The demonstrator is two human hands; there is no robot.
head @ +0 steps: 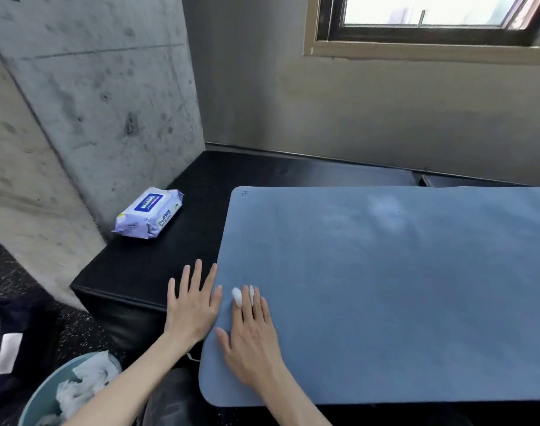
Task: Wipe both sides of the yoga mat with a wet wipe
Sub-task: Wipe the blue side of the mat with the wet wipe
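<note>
Yoga mat [385,287]: long axis runs off rightward from my flat right hand [250,336] pressing wet wipe [237,296]; left hand [191,305], flat, steadies its near-left edge.

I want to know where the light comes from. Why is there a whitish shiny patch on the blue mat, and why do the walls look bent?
Head view: the window glows washed-out white, and its daylight glares as a pale patch on the yoga mat; the wide-angle lens bends the concrete pillar and wall edges; everything looks slightly soft.
</note>
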